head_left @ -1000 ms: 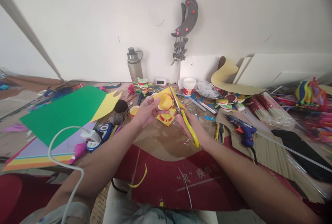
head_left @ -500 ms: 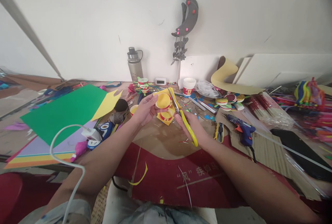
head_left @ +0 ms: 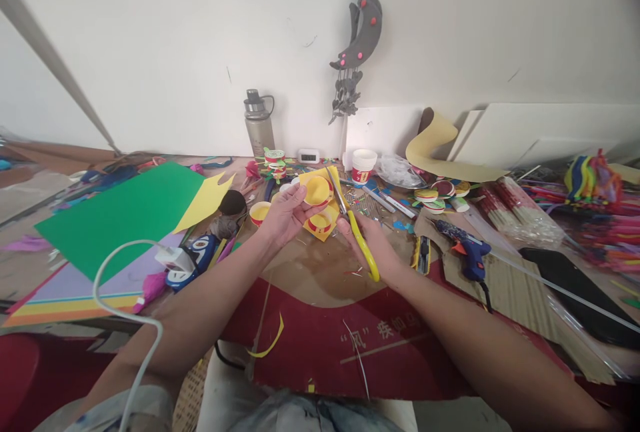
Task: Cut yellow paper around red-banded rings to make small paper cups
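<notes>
My left hand [head_left: 283, 214] pinches a yellow paper piece [head_left: 320, 200] that carries round yellow discs with red rims, held up over the table. My right hand [head_left: 373, 245] grips yellow-handled scissors [head_left: 356, 232]; their metal blades point up and away and meet the right edge of the yellow paper. Both forearms reach in from the bottom of the view.
A green sheet [head_left: 120, 215] and a yellow sheet [head_left: 206, 200] lie at left, with a white cable and plug [head_left: 167, 260]. A blue glue gun [head_left: 467, 252], a paper cup [head_left: 363, 165], a metal bottle [head_left: 259, 124] and many craft scraps crowd the table. Red cardboard [head_left: 350, 345] lies at the near edge.
The yellow paper has turned slightly in my left hand against the scissor blades. Both hands stay in almost the same place.
</notes>
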Available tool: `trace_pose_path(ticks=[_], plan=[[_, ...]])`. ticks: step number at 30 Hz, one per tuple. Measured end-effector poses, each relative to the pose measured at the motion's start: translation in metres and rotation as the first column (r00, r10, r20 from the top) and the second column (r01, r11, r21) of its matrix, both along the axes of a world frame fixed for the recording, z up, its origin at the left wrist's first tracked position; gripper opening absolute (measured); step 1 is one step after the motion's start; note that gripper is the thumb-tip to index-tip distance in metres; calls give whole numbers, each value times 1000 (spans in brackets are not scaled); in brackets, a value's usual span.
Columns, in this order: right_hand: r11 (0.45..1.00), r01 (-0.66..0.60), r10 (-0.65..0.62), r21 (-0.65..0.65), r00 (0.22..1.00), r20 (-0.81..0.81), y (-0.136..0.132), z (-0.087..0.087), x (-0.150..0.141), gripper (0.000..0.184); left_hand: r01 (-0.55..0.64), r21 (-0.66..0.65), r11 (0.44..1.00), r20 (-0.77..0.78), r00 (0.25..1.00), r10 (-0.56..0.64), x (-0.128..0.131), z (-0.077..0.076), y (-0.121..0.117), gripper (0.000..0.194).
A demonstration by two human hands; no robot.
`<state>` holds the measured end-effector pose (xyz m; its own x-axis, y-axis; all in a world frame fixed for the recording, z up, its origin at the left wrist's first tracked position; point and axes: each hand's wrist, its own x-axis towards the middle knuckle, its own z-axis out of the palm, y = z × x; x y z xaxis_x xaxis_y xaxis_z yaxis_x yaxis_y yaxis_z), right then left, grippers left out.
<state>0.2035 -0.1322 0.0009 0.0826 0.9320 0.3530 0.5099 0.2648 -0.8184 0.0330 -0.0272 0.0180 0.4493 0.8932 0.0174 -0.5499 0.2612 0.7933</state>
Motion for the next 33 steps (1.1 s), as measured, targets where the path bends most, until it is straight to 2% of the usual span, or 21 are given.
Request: trace_pose_path(ticks=[7, 13, 18, 23, 29, 33], plan=[[1000, -7, 7, 9, 1000, -2, 0, -1, 0, 61, 22, 35, 999, -23, 1000, -21, -3, 2, 2, 19], [1000, -14, 14, 0, 1000, 1, 0, -1, 0, 60, 46, 63, 997, 13, 999, -47, -6, 3, 4, 17], [997, -67, 63, -42, 994, -90, 3, -8, 0, 56, 40, 97, 994, -23, 999, -38, -6, 2, 6, 21], [991, -111, 95, -72, 975, -202, 6, -14, 0, 55, 123, 134, 983, -41, 992, -118, -5, 0, 4, 38], [993, -101, 87, -55, 971, -221, 5, -15, -1, 52, 155, 161, 975, -48, 988, -149, -6, -1, 5, 44], [995, -84, 73, -48, 979, -190, 4, -14, 0, 51, 160, 172, 972, -59, 987, -152, -7, -2, 7, 42]])
